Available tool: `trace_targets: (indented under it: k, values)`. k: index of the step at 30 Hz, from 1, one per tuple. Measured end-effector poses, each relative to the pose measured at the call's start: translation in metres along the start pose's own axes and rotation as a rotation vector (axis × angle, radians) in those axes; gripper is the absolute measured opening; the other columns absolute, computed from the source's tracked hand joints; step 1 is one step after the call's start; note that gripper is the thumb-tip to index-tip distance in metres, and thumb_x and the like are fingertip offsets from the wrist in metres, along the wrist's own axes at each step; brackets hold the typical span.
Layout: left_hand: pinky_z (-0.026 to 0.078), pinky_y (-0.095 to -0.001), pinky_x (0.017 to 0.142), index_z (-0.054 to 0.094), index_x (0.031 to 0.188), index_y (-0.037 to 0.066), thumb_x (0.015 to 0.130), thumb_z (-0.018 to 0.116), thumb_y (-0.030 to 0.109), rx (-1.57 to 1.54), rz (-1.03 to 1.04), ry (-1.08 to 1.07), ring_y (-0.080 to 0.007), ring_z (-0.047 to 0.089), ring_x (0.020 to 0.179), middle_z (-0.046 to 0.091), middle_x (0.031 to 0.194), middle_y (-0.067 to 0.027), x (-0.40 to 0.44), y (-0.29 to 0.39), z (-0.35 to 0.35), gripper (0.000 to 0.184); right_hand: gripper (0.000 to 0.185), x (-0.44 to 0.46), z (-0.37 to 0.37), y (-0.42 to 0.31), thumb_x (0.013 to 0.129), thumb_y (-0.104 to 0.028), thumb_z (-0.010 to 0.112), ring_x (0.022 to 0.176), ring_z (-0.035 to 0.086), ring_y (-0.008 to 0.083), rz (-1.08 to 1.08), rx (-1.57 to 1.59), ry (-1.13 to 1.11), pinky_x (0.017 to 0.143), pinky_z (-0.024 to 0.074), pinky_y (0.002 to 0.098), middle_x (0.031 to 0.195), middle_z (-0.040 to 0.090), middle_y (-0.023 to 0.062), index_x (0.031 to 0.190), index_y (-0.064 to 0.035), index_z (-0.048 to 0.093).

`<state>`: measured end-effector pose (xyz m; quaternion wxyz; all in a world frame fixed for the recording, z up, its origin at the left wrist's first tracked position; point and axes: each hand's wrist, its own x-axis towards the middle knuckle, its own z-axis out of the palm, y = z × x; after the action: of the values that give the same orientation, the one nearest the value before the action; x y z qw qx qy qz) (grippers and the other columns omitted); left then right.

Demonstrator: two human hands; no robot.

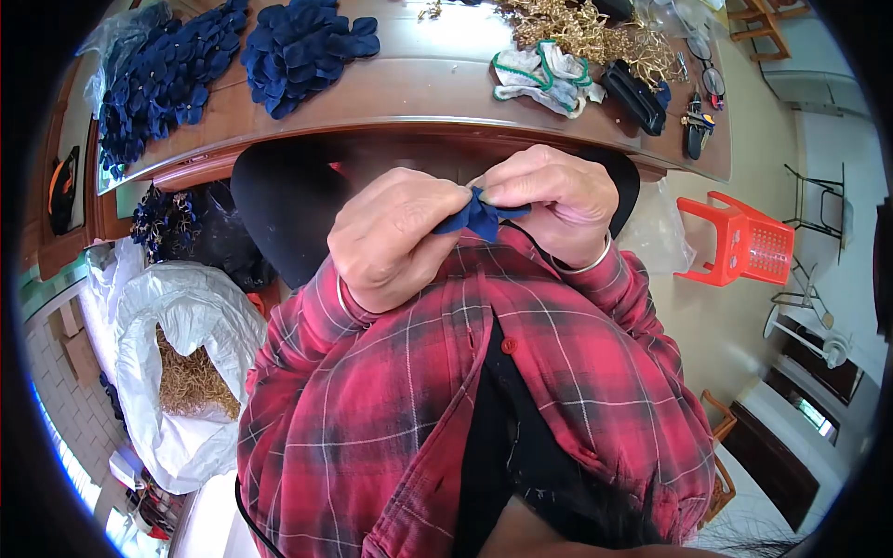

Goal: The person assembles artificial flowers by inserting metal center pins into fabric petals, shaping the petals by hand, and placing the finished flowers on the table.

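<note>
Right up close, both hands are at work just short of the table (419, 88), over the lap. The left hand (395, 232) is closed, fingertips pinching one side of a blue flower (484, 221); the right hand (558, 200) grips the other side, thumb pressed to finger. So the flower is up off the table, between the two, petals spread downward, and whether it's complete I can't tell, with those fingertips covering its middle.

On to the table! Near its front edge, right of the middle, lies a glove (544, 79), a black case (634, 96) just beside it, a tool (695, 126) out by the right end, glasses (713, 82) a little beyond. Behind the glove, gold sprigs (595, 33) sprawl, largely bare of blue, so plenty looks untouched there. Over towards the left corner, two blue heaps, the outer pile (172, 79) and the inner pile (302, 51), dotted with tiny pale centres: a good share looks made up, by my reading.

Off the table, down to the left, a white bag (186, 288) gapes around more gold stems (191, 377). Away right stands a red stool (758, 246).
</note>
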<state>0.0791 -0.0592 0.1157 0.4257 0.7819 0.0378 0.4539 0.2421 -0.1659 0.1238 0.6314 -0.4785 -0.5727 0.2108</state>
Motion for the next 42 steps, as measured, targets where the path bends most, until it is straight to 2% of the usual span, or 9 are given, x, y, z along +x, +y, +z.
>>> trace_targets:
  k: [4, 10, 15, 20, 25, 29, 34, 42]
  values:
    - [0.054, -0.0328, 0.067, 0.069, 0.101, -0.004, 0.067, 0.072, -0.012, 0.000, 0.058, -0.095, -0.0272, 0.065, 0.074, 0.070, 0.090, -0.0144, 0.003, -0.002, -0.007, 0.035, 0.036, 0.000, -0.003, -0.002, 0.063, 0.021, 0.066, 0.073, 0.065, 0.0172, 0.049, 0.048, -0.049, 0.064, 0.0508, 0.0246, 0.090, 0.073, 0.0089, 0.090, -0.0024, 0.072]
    - [0.054, -0.0325, 0.067, 0.069, 0.101, -0.005, 0.069, 0.070, -0.013, -0.012, 0.076, -0.122, -0.0268, 0.065, 0.075, 0.070, 0.091, -0.0152, 0.002, -0.005, -0.007, 0.034, 0.035, 0.004, -0.006, -0.009, 0.064, 0.020, 0.066, 0.072, 0.063, 0.0169, 0.081, -0.010, -0.069, 0.062, 0.0500, 0.0246, 0.090, 0.072, 0.0085, 0.090, -0.0019, 0.071]
    - [0.056, -0.0354, 0.073, 0.070, 0.099, -0.005, 0.069, 0.069, -0.010, -0.059, 0.031, -0.124, -0.0283, 0.067, 0.076, 0.072, 0.090, -0.0171, -0.001, -0.006, -0.005, 0.030, 0.028, 0.002, -0.009, -0.007, 0.068, 0.015, 0.071, 0.071, 0.062, 0.0165, 0.006, -0.100, -0.138, 0.062, 0.0494, 0.0245, 0.089, 0.071, 0.0078, 0.091, -0.0016, 0.070]
    - [0.056, -0.0360, 0.073, 0.070, 0.099, -0.005, 0.070, 0.067, -0.012, -0.113, 0.019, -0.181, -0.0288, 0.067, 0.077, 0.072, 0.091, -0.0169, 0.001, -0.003, -0.009, 0.030, 0.023, -0.002, -0.006, -0.011, 0.070, 0.011, 0.075, 0.072, 0.065, 0.0178, -0.016, -0.115, -0.115, 0.063, 0.0519, 0.0254, 0.088, 0.072, 0.0129, 0.089, -0.0004, 0.069]
    - [0.057, -0.0357, 0.073, 0.070, 0.099, -0.005, 0.070, 0.067, -0.013, -0.099, 0.033, -0.192, -0.0292, 0.068, 0.077, 0.072, 0.092, -0.0167, 0.003, 0.000, -0.011, 0.030, 0.027, -0.002, -0.005, -0.020, 0.069, 0.012, 0.074, 0.070, 0.061, 0.0164, 0.122, -0.058, -0.092, 0.061, 0.0485, 0.0244, 0.089, 0.071, 0.0084, 0.092, -0.0007, 0.070]
    - [0.057, -0.0352, 0.073, 0.070, 0.098, -0.005, 0.070, 0.068, -0.013, -0.023, 0.089, -0.169, -0.0291, 0.068, 0.077, 0.072, 0.091, -0.0169, 0.002, -0.001, -0.009, 0.030, 0.026, -0.001, -0.007, -0.016, 0.069, 0.011, 0.076, 0.074, 0.067, 0.0197, 0.093, -0.100, -0.103, 0.065, 0.0540, 0.0260, 0.091, 0.073, 0.0143, 0.092, 0.0004, 0.072]
    - [0.057, -0.0352, 0.072, 0.070, 0.098, -0.005, 0.071, 0.069, -0.012, -0.016, 0.080, -0.160, -0.0294, 0.068, 0.077, 0.072, 0.091, -0.0171, 0.002, 0.001, -0.009, 0.028, 0.025, -0.003, -0.009, -0.009, 0.068, 0.010, 0.078, 0.075, 0.068, 0.0203, -0.040, -0.108, -0.116, 0.066, 0.0550, 0.0254, 0.092, 0.073, 0.0153, 0.090, 0.0004, 0.073]
    - [0.057, -0.0356, 0.073, 0.070, 0.098, -0.005, 0.071, 0.069, -0.012, -0.015, 0.082, -0.127, -0.0296, 0.069, 0.078, 0.072, 0.091, -0.0169, 0.002, 0.002, -0.007, 0.028, 0.023, -0.007, -0.004, -0.011, 0.068, 0.008, 0.081, 0.078, 0.070, 0.0217, -0.050, -0.088, -0.028, 0.068, 0.0571, 0.0264, 0.093, 0.073, 0.0162, 0.088, 0.0005, 0.073]
